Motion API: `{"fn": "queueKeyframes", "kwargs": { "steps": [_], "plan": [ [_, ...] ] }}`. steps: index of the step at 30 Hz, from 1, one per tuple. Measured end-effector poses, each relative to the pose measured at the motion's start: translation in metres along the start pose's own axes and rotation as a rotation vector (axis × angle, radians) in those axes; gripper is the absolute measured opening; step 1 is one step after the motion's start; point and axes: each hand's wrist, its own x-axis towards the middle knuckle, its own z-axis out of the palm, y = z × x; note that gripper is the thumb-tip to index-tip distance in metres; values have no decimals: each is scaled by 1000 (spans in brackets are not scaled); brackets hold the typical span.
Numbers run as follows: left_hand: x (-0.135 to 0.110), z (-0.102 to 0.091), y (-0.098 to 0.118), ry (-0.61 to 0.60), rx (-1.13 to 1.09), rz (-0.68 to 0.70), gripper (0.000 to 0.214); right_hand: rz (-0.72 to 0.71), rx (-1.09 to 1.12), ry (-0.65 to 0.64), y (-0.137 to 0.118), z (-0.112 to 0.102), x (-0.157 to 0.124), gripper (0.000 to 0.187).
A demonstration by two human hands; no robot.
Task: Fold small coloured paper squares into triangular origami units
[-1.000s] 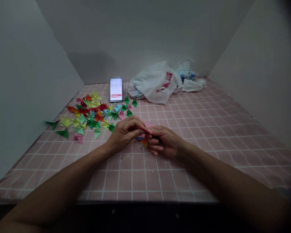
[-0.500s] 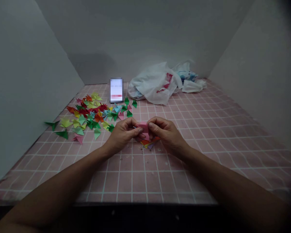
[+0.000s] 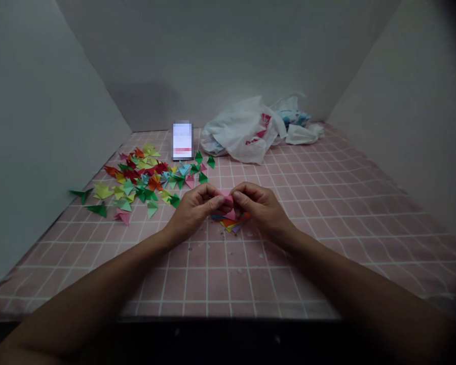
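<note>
Both hands meet over the middle of the pink checked tablecloth (image 3: 220,274). My left hand (image 3: 195,209) and my right hand (image 3: 259,207) pinch a small pink paper piece (image 3: 228,200) between their fingertips. Under the hands lies a small stack of coloured paper sheets (image 3: 230,222), partly hidden by the fingers. A spread of folded paper triangles (image 3: 144,177) in green, yellow, red, blue and pink lies to the left of my left hand.
A phone (image 3: 182,140) stands upright at the back behind the triangles. White plastic bags (image 3: 251,129) are heaped at the back right. Grey walls close the table in on the left, back and right.
My right hand rose from the table to meet the left at the pink paper. Since half a second ago the fingers have closed tighter on it, and less of the paper shows.
</note>
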Motion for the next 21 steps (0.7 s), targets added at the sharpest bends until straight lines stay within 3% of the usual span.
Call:
{"fn": "queueKeyframes", "kwargs": {
  "steps": [8, 21],
  "plan": [
    [-1, 3, 2, 12, -71, -45, 27, -151, -230, 19, -6, 2, -1, 16],
    [0, 4, -2, 11, -53, -26, 25, -132, -322, 39, -3, 0, -1, 20]
  ]
}}
